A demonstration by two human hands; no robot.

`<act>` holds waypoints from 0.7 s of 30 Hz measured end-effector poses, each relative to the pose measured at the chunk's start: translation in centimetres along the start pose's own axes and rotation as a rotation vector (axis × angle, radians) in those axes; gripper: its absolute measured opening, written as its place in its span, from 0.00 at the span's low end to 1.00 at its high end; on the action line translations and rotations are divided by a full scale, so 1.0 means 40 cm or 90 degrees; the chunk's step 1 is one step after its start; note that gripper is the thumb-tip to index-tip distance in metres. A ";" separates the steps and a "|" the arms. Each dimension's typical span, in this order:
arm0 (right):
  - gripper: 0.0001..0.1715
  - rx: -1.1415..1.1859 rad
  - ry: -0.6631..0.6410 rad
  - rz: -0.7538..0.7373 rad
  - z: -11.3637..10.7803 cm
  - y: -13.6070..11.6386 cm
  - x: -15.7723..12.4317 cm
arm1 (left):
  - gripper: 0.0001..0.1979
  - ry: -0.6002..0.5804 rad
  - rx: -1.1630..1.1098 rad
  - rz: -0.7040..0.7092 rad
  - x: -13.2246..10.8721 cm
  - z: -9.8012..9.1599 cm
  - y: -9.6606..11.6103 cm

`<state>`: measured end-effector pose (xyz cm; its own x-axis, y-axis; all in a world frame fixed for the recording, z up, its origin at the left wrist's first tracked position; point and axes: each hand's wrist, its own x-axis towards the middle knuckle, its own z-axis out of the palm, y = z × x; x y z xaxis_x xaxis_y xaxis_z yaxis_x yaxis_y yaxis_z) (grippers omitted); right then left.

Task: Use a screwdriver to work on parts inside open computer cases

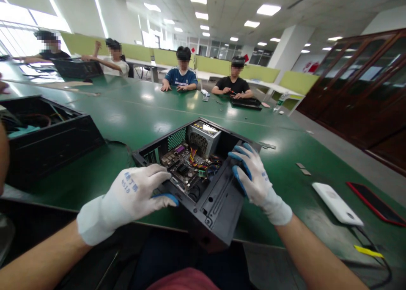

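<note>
An open black desktop computer case point(218, 201) lies in front of me, its near corner jutting over the table edge. Inside it are a motherboard point(183, 170), a silver power supply point(204, 138) at the far end and a bundle of coloured wires point(193, 158). My left hand point(136, 190), in a white glove with blue palm coating, grips the near left edge, fingers over the rim and thumb outside. On the opposite side my right hand point(252, 175), gloved alike, is closed over the right edge with bent fingers. Its fingertips rest on the metal; its thumb is partly hidden.
Another open black computer case point(53, 144) stands to my left on the green table point(139, 108). To my right lie a white device with a cable point(336, 203), a red-edged dark slab point(377, 203) and small metal pieces point(303, 169). Several people sit across the table.
</note>
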<state>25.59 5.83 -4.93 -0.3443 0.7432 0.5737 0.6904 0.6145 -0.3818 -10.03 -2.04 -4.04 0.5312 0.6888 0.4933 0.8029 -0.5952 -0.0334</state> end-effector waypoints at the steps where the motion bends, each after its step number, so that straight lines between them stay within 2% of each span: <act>1: 0.25 0.017 -0.018 -0.004 -0.003 0.026 0.018 | 0.31 0.002 0.016 -0.009 0.008 -0.002 0.031; 4: 0.25 0.057 -0.063 -0.029 -0.009 0.103 0.080 | 0.27 -0.016 0.056 -0.065 0.040 -0.006 0.144; 7: 0.27 0.083 -0.118 -0.044 -0.014 0.160 0.133 | 0.24 -0.061 0.079 -0.162 0.078 -0.005 0.249; 10: 0.30 0.066 -0.191 -0.026 -0.023 0.174 0.165 | 0.24 -0.127 0.060 -0.199 0.107 -0.009 0.299; 13: 0.30 -0.006 -0.208 -0.022 -0.038 0.140 0.179 | 0.21 -0.164 0.031 -0.178 0.112 -0.023 0.287; 17: 0.28 -0.062 -0.177 -0.093 -0.055 0.026 0.192 | 0.18 -0.134 0.024 -0.152 0.071 -0.047 0.221; 19: 0.27 -0.071 -0.237 -0.150 -0.050 -0.043 0.204 | 0.20 -0.106 0.033 -0.155 0.041 -0.054 0.184; 21: 0.25 -0.102 -0.342 -0.198 -0.029 -0.105 0.221 | 0.23 -0.085 0.030 -0.157 0.016 -0.058 0.153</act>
<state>20.39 9.53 2.59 -0.7857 0.5915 0.1811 0.5796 0.8062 -0.1189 -5.41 -6.21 -1.93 0.3463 0.8611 0.3723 0.9224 -0.3849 0.0323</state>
